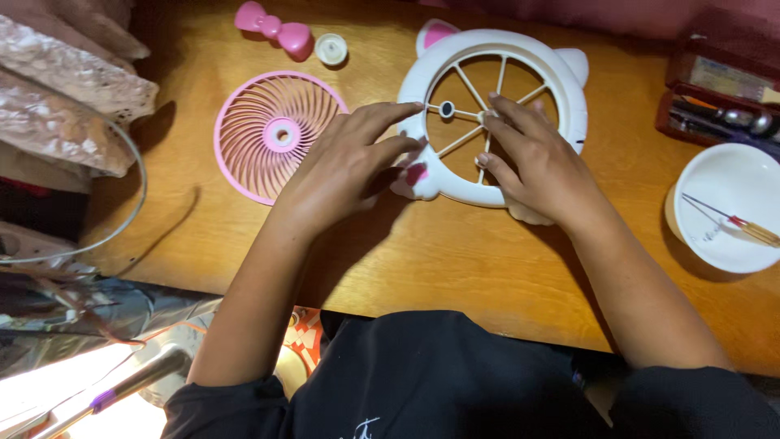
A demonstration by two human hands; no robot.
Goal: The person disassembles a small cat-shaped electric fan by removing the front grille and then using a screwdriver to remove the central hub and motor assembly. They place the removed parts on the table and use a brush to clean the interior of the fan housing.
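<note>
Surface: a wooden table (455,260) with an orange-brown top, dimly lit; crumpled foil-like wrapping lies off its edge at 9 o'clock.
Fan frame: a white round fan frame (569,89) with cat ears and thin spokes lies flat at the table's 12 o'clock side, ears pointing toward 12 to 1 o'clock; being round, it has no clear long axis.
Left hand: the left hand (345,167) rests on the frame's 9 o'clock rim, fingers stretched flat and close together, not pinching anything.
Right hand: the right hand (536,158) lies over the frame's 4 o'clock side, fingertips on the spokes near the hub, fingers slightly spread, pressing rather than gripping.
Nearby: a pink grille (272,134) at 9 o'clock of the frame, a pink bow (276,28) and small white cap (331,49) at 11 o'clock, a white bowl (731,215) holding a screwdriver (743,226) at 4 o'clock.
Hidden: the frame's lower rim under both hands; a dark red tool case (715,97) is cut off at 2 o'clock.
</note>
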